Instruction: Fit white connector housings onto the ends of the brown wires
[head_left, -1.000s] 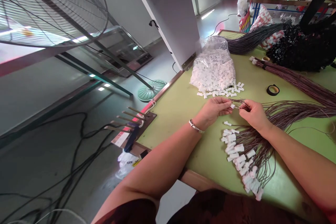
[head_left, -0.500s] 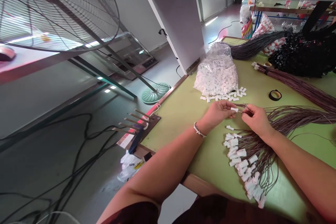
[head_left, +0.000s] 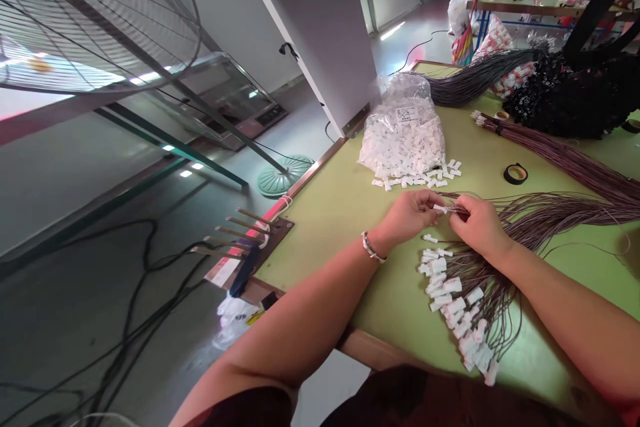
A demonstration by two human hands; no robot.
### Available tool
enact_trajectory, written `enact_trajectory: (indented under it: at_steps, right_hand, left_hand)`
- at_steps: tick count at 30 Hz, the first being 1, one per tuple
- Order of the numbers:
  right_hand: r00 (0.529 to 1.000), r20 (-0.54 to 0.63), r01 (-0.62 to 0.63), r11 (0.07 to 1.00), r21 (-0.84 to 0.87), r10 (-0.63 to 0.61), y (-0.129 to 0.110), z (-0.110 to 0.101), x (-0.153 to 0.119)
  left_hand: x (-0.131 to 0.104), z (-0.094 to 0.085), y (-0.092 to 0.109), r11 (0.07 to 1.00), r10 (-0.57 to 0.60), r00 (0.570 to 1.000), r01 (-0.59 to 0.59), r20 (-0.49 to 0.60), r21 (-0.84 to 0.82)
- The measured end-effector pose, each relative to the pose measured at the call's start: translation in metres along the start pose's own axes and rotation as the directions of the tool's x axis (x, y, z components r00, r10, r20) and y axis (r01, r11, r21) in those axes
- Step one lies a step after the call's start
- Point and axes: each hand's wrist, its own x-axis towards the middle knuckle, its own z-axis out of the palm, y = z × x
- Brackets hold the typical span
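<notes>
Between the fingertips of my left hand (head_left: 414,213) is a small white connector housing (head_left: 441,209). My right hand (head_left: 475,221) is closed around thin brown wires (head_left: 456,209), whose ends meet the connector's right side; how deep they sit inside it I cannot tell. A bundle of brown wires (head_left: 555,213) runs off to the right beneath my right hand. Just below my hands, several wires ending in white connectors (head_left: 453,303) lie fanned out on the green table (head_left: 320,240).
A clear bag of white connectors (head_left: 403,130) stands behind my hands, with loose ones spilled before it. A tape roll (head_left: 515,174) and a tied brown wire bundle (head_left: 550,147) lie to the right. Metal prongs (head_left: 235,230) stick out at the left edge, near a fan (head_left: 100,20).
My right hand has come slightly closer to my left, and the gap between wires and connector has narrowed. The whole view has shifted a little.
</notes>
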Motion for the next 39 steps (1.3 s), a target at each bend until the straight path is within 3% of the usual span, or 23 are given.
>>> enact_trajectory:
  at_steps: [3, 7, 23, 33, 35, 39]
  right_hand:
    - [0.995, 0.056, -0.085, 0.989, 0.118, 0.079, 0.001, -0.002, 0.002]
    - [0.978, 0.106, -0.196, 0.958, 0.207, 0.178, 0.005, -0.005, 0.004]
    - [0.997, 0.054, -0.061, 0.998, 0.019, 0.060, 0.006, 0.001, -0.001]
    - [0.994, 0.061, -0.096, 0.995, 0.025, 0.094, 0.005, 0.001, 0.000]
    - [0.998, 0.035, -0.046, 0.999, -0.011, 0.047, 0.005, 0.000, 0.000]
    - [0.976, 0.067, 0.219, 0.946, -0.238, -0.209, 0.004, -0.004, -0.001]
  left_hand:
    - [0.000, 0.003, -0.003, 1.000, 0.029, 1.000, -0.029, -0.011, -0.008]
    - [0.003, 0.001, -0.006, 0.991, -0.033, 0.999, 0.038, 0.038, -0.131]
    - [0.001, 0.010, -0.005, 0.985, -0.091, 0.994, 0.098, 0.052, -0.139]
    - [0.001, 0.013, -0.004, 0.992, -0.063, 0.998, 0.065, 0.022, -0.109]
    - [0.002, 0.011, -0.003, 0.983, -0.070, 0.997, 0.073, 0.024, -0.167]
    - [0.002, 0.005, -0.001, 0.943, -0.115, 0.993, 0.120, 0.035, -0.312]
